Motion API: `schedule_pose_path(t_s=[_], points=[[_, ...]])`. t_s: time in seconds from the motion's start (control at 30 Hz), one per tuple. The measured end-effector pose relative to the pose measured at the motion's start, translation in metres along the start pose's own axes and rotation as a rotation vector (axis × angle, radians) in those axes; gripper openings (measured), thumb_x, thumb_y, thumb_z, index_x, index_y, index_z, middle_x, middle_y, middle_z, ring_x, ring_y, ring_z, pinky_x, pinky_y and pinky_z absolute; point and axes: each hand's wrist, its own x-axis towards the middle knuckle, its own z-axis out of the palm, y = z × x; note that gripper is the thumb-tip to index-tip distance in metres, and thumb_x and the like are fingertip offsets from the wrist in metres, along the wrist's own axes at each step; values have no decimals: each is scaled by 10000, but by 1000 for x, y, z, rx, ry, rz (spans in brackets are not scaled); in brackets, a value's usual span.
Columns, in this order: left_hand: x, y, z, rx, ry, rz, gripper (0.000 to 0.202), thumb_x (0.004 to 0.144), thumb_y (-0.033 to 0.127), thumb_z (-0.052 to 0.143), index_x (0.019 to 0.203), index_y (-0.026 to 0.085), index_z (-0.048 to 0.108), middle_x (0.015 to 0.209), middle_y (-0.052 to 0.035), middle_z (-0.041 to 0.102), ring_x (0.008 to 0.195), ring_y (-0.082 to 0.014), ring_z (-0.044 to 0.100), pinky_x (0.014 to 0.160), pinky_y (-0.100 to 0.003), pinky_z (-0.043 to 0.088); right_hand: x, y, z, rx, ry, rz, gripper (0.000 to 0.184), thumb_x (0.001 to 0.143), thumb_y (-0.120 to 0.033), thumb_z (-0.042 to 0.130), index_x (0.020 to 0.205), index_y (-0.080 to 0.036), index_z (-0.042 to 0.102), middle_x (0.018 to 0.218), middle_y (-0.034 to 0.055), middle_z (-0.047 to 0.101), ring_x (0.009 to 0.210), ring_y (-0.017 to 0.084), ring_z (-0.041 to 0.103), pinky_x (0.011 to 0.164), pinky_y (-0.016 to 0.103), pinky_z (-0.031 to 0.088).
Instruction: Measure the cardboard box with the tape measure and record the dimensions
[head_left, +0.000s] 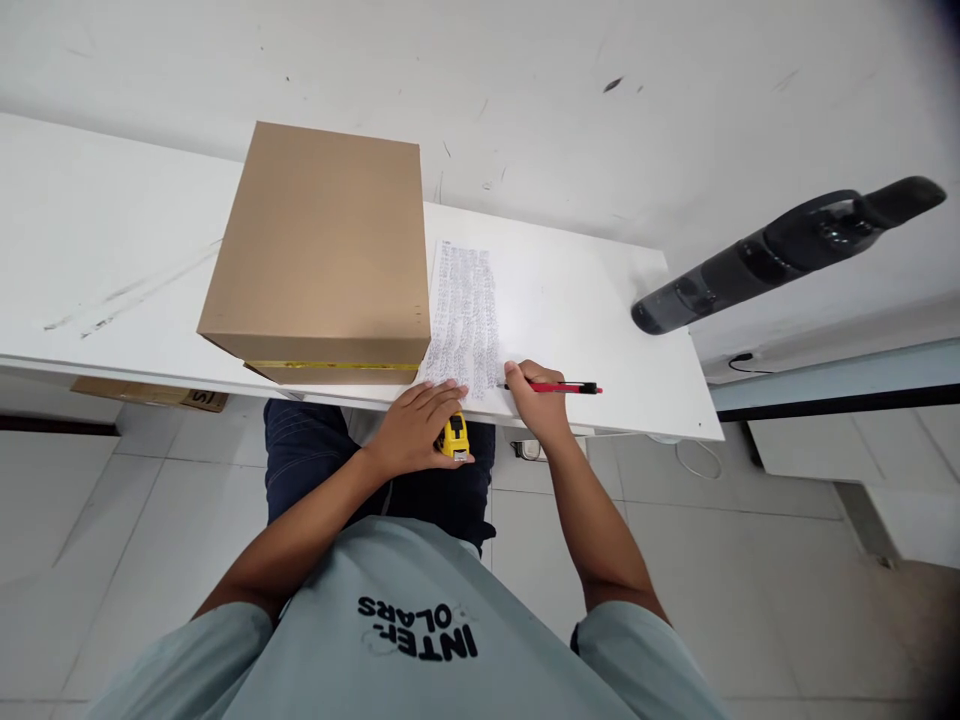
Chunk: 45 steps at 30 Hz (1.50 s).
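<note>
My left hand (415, 428) is closed around a yellow tape measure (454, 438) at the near edge of the white table (135, 270), with its fingers resting on the bottom of a sheet of paper (469, 315) covered in handwritten rows. My right hand (536, 395) grips a red pen (561, 387), its tip on the lower right of the written block. A closed brown cardboard box (322, 250) stands just left of the paper, with a strip of yellow tape (330, 365) along its near side.
A black elongated device (780, 250) juts out above the table's right end. The table stands against a scuffed white wall (525, 100). A flat piece of cardboard (150, 393) lies under the table on the tiled floor (150, 520).
</note>
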Motion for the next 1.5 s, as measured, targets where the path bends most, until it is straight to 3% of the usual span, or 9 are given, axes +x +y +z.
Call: schedule_pose_path(t_s=[0.4, 0.63, 0.87, 1.07, 1.17, 1.27, 1.33, 1.4, 1.5], points=[[0, 0, -2, 1, 6, 4, 800, 800, 729, 713, 1367, 182, 574, 1484, -121, 614, 1441, -271, 527, 1256, -425, 322, 0, 0, 1, 7, 4, 16, 438, 875, -465, 550, 537, -247, 378, 523, -42, 386, 550, 140, 391, 549, 300, 317], [3, 4, -6, -99, -24, -56, 787, 773, 699, 761, 1349, 193, 584, 1495, -120, 603, 1456, -294, 510, 1259, -457, 321, 0, 4, 2, -47, 112, 28, 459, 908, -507, 533, 558, -254, 379, 528, -38, 419, 569, 155, 423, 570, 305, 337], [-9, 24, -53, -472, -7, -142, 745, 762, 627, 821, 1345, 249, 555, 1373, -102, 677, 1285, -281, 635, 1143, -472, 464, 2, 2, 13, -83, 170, -19, 333, 876, -533, 609, 817, -210, 671, 759, 33, 650, 738, 223, 585, 710, 349, 466], [-37, 46, -98, -552, 240, 115, 805, 798, 689, 759, 1409, 269, 444, 1369, -131, 665, 1275, -274, 634, 1114, -459, 479, 11, -1, 26, -94, 154, -69, 329, 832, -338, 602, 1095, -187, 728, 1029, 104, 683, 746, 220, 588, 742, 397, 505], [-47, 46, -119, -548, 210, 109, 752, 860, 664, 706, 1434, 275, 416, 1395, -146, 642, 1328, -284, 604, 1205, -509, 395, 4, -11, 25, -60, 108, -80, 403, 847, -369, 612, 1192, -178, 696, 949, 73, 694, 615, 180, 525, 663, 375, 512], [-56, 44, -137, -565, 108, 79, 693, 903, 633, 668, 1445, 285, 411, 1408, -140, 633, 1359, -289, 588, 1299, -571, 223, -29, -32, 30, 143, 21, -66, 401, 892, -505, 653, 1172, -219, 684, 902, 44, 704, 592, 164, 509, 607, 335, 501], [-60, 41, -143, -564, 120, 86, 692, 908, 596, 681, 1459, 289, 396, 1414, -137, 627, 1406, -291, 550, 1310, -578, 194, -63, -49, 42, 429, -199, -29, 389, 893, -608, 671, 1047, -253, 711, 879, 41, 720, 634, 174, 575, 636, 328, 525], [-63, 39, -143, -502, 158, 109, 744, 876, 561, 739, 1473, 292, 384, 1441, -148, 608, 1451, -303, 504, 1309, -578, 203, -96, -66, 60, 712, -474, -14, 575, 817, -744, 684, 1165, -287, 711, 934, 58, 744, 674, 201, 646, 641, 344, 547], [-66, 34, -136, -313, 223, 93, 899, 810, 563, 808, 1529, 291, 341, 1572, -201, 477, 1472, -331, 478, 1268, -569, 309, -128, -86, 89, 984, -552, 107, 685, 710, -783, 760, 1216, -324, 710, 1043, 81, 758, 869, 261, 719, 760, 383, 594]])
